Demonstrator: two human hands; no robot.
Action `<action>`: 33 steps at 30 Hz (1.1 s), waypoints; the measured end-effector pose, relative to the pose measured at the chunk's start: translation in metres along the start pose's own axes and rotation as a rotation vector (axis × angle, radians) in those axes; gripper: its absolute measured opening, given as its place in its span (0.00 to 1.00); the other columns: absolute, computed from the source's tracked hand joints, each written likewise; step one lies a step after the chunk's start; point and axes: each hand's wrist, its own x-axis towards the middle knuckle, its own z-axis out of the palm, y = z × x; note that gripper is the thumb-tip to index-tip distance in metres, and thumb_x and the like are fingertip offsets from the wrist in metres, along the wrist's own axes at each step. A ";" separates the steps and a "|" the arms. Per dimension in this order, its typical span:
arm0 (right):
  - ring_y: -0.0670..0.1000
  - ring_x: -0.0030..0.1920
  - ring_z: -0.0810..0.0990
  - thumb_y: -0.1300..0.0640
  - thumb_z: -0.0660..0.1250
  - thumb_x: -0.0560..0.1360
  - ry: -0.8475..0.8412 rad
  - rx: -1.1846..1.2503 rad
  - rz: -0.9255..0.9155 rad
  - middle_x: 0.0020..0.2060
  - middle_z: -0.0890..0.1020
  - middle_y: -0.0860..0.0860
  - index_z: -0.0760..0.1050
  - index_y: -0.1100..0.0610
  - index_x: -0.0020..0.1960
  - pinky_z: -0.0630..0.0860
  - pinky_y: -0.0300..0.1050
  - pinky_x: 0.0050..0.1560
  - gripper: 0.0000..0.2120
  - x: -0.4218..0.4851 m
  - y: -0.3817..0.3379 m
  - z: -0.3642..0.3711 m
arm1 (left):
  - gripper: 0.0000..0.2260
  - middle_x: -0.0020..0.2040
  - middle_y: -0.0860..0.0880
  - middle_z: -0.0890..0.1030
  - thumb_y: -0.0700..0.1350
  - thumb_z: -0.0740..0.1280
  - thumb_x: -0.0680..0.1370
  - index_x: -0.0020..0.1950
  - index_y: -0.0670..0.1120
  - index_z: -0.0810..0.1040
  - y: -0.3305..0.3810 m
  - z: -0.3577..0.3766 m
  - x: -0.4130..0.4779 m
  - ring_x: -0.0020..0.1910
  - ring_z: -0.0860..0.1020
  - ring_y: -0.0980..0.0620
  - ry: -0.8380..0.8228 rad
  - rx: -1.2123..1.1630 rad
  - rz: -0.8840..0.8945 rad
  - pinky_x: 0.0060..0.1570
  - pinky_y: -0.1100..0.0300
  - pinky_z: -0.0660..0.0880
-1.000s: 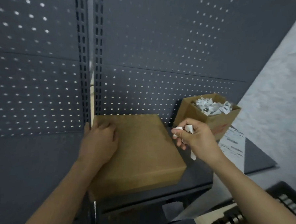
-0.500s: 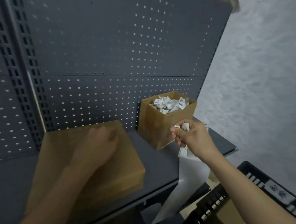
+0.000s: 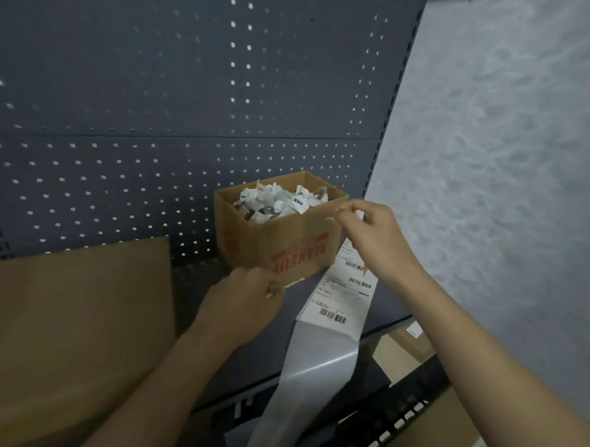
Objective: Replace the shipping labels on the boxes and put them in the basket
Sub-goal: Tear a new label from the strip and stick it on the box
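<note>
Right hand (image 3: 364,237) pinches crumpled label scrap (image 3: 359,214); we'd release it well inside scrap box (image 3: 285,243). Left hand (image 3: 248,297): hold unclear.

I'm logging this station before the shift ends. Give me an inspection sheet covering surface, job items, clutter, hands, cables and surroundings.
Surface: dark shelf, carrying two boxes and a label strip.
Job's things: flat cardboard box lies at left with a bare top; label strip hangs over the shelf edge; black basket sits below right, holding a brown box.
Clutter: small open box full of crumpled scraps.
Hands: right hand pinches a white scrap over the small box's rim; left hand, fingers curled, is at its lower front, contact unclear.
Cables: nothing seen.
Surroundings: pegboard behind, grey wall at right.
</note>
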 end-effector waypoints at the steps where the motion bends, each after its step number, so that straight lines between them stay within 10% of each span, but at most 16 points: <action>1: 0.35 0.29 0.74 0.49 0.61 0.78 -0.016 0.015 0.013 0.32 0.78 0.37 0.82 0.49 0.44 0.66 0.36 0.36 0.12 0.003 0.001 -0.004 | 0.12 0.44 0.51 0.82 0.55 0.62 0.77 0.43 0.48 0.78 0.007 0.008 0.001 0.44 0.81 0.51 -0.019 0.016 -0.003 0.45 0.54 0.79; 4: 0.42 0.45 0.76 0.42 0.54 0.73 -0.024 0.032 0.047 0.42 0.79 0.40 0.81 0.46 0.44 0.72 0.47 0.45 0.18 0.016 0.007 -0.012 | 0.15 0.42 0.50 0.81 0.58 0.64 0.76 0.43 0.46 0.78 0.023 0.029 0.006 0.43 0.80 0.50 -0.118 0.043 -0.046 0.42 0.56 0.76; 11: 0.52 0.48 0.77 0.51 0.53 0.74 -0.057 -0.009 -0.023 0.51 0.78 0.55 0.75 0.52 0.50 0.73 0.50 0.48 0.13 0.054 0.020 -0.013 | 0.25 0.48 0.52 0.78 0.67 0.71 0.63 0.46 0.49 0.76 0.041 0.058 0.017 0.47 0.78 0.51 -0.272 0.121 -0.156 0.41 0.58 0.73; 14: 0.55 0.46 0.82 0.53 0.61 0.79 -0.043 -0.069 -0.102 0.45 0.83 0.55 0.76 0.55 0.52 0.78 0.59 0.49 0.08 0.067 0.026 -0.010 | 0.24 0.51 0.52 0.78 0.63 0.74 0.63 0.48 0.48 0.76 0.038 0.059 0.021 0.49 0.78 0.50 -0.291 0.111 -0.142 0.44 0.58 0.76; 18: 0.45 0.35 0.81 0.53 0.66 0.79 0.040 -0.087 -0.148 0.34 0.84 0.48 0.80 0.56 0.46 0.75 0.47 0.38 0.07 0.079 0.025 -0.002 | 0.24 0.52 0.52 0.78 0.61 0.76 0.63 0.48 0.47 0.73 0.034 0.058 0.028 0.51 0.78 0.49 -0.319 0.088 -0.176 0.45 0.57 0.75; 28: 0.54 0.33 0.75 0.58 0.56 0.82 0.196 -0.204 -0.150 0.32 0.77 0.57 0.73 0.66 0.42 0.71 0.48 0.35 0.16 0.121 0.027 0.020 | 0.22 0.50 0.54 0.79 0.49 0.80 0.66 0.51 0.51 0.71 0.026 0.048 0.035 0.50 0.79 0.55 -0.351 -0.395 -0.244 0.45 0.60 0.77; 33: 0.52 0.32 0.73 0.50 0.53 0.84 0.137 -0.155 -0.099 0.29 0.70 0.51 0.62 0.55 0.33 0.71 0.46 0.37 0.22 0.130 0.018 0.031 | 0.19 0.47 0.50 0.83 0.39 0.78 0.69 0.55 0.47 0.75 0.018 0.042 0.036 0.45 0.83 0.55 -0.355 -0.682 -0.297 0.47 0.58 0.81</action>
